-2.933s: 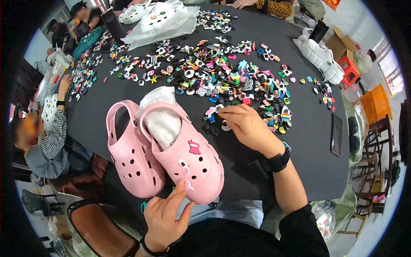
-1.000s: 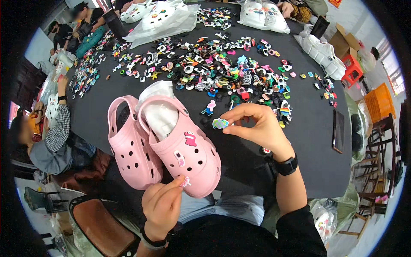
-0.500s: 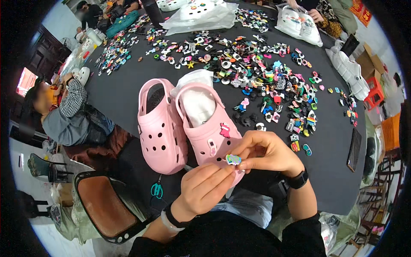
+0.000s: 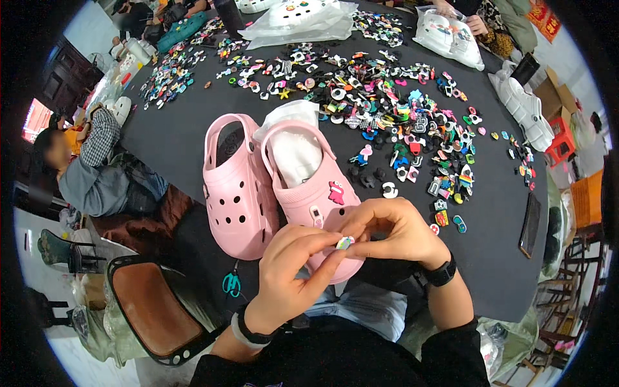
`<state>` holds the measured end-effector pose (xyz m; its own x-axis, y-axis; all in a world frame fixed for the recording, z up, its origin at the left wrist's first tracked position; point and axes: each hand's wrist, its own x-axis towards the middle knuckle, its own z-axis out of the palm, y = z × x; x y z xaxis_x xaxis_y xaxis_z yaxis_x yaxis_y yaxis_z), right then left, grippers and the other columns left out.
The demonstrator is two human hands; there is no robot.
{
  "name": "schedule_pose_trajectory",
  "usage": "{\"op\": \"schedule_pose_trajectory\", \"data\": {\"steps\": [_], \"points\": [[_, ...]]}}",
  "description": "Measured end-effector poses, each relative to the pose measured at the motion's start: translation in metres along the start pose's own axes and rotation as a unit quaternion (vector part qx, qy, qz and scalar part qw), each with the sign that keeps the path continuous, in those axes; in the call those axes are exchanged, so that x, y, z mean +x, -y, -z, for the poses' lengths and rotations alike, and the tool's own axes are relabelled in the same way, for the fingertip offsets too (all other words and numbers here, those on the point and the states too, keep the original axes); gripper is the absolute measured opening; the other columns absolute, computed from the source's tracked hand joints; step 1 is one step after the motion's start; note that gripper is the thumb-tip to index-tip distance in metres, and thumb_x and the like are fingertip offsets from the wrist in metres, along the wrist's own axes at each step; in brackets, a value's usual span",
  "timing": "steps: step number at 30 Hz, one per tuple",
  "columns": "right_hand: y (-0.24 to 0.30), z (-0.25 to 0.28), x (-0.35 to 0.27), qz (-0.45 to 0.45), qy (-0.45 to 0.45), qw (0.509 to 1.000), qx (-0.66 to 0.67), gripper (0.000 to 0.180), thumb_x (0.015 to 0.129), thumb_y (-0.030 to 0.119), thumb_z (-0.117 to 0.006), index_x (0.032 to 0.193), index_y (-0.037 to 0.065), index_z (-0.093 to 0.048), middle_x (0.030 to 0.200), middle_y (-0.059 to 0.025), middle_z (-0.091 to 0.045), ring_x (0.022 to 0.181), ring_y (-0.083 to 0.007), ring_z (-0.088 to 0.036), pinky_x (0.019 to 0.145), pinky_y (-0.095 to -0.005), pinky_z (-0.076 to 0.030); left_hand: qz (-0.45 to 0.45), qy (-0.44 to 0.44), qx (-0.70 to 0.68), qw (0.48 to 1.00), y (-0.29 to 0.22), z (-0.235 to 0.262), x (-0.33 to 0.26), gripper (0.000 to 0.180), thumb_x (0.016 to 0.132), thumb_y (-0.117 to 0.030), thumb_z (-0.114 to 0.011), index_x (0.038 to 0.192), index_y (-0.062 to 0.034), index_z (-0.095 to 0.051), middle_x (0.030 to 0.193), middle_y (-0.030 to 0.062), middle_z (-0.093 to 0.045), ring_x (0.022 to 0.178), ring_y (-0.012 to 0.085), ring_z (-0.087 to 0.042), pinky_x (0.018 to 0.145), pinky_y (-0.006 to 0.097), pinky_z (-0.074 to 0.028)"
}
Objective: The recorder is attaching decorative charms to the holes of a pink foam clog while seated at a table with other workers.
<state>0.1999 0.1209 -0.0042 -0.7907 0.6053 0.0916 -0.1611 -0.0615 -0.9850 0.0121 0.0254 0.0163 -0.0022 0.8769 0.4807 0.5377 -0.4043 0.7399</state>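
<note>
Between my two hands, over the toe of the right pink clog point(image 4: 300, 208), is a small colourful shoe charm point(image 4: 345, 243). The fingers and thumb of my left hand point(image 4: 291, 263) pinch it from the left. My right hand point(image 4: 398, 236) pinches it from the other side. A bright pink charm point(image 4: 336, 193) and a pale oblong charm point(image 4: 316, 216) sit on this clog's upper, and white stuffing point(image 4: 295, 153) fills its opening. Beside it stands the left pink clog point(image 4: 236, 205), with mostly bare holes. My fingers partly cover the right clog's toe.
Piles of mixed shoe charms point(image 4: 412, 119) spread over the dark table point(image 4: 174, 142). Teal-handled scissors point(image 4: 232, 284) lie left of my wrist, a phone point(image 4: 530, 226) at the right. Bagged white clogs point(image 4: 448, 39) and a white clog point(image 4: 523, 113) sit farther off. Other people work around the table.
The charm has turned and shifted slightly left between my fingers. My left hand has rotated, its thumb now showing below the charm. The view has moved slightly.
</note>
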Motion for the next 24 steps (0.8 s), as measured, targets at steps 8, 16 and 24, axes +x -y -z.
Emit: {"op": "schedule_pose_trajectory", "data": {"steps": [8,16,24], "points": [[0.007,0.006,-0.002,0.045,-0.02,0.992,-0.114,0.017,0.08,0.005,-0.075,0.096,0.005,-0.07,0.098,-0.004,-0.068,0.081,-0.007,-0.063,0.066,-0.0192,-0.049,-0.046,-0.04,0.032,0.998,0.006,0.014,-0.016,0.022,0.07,0.007,-0.073,0.09,-0.0008,-0.069,0.09,0.0099,-0.066,0.077,0.0232,-0.062,0.066,0.031,-0.048],[0.005,0.056,-0.006,-0.032,-0.353,0.834,-0.423,0.021,0.082,0.01,-0.07,0.103,0.008,-0.069,0.1,-0.0061,-0.069,0.074,-0.0137,-0.065,0.062,-0.0247,-0.05,-0.053,-0.026,0.103,0.993,0.026,0.029,-0.034,0.023,0.067,0.007,-0.074,0.087,-0.003,-0.069,0.088,0.0079,-0.066,0.076,0.0224,-0.061,0.068,0.031,-0.047],[0.002,0.042,0.002,0.069,-0.266,0.896,-0.35,0.036,0.081,0.004,-0.07,0.116,0.008,-0.063,0.118,-0.0107,-0.062,0.085,-0.0163,-0.066,0.069,-0.0283,-0.053,0.055,-0.02,0.011,0.998,0.021,0.023,-0.028,0.018,0.074,0.005,-0.072,0.089,-0.001,-0.064,0.086,0.0094,-0.066,0.071,0.0217,-0.057,0.065,0.03,-0.045]]}}
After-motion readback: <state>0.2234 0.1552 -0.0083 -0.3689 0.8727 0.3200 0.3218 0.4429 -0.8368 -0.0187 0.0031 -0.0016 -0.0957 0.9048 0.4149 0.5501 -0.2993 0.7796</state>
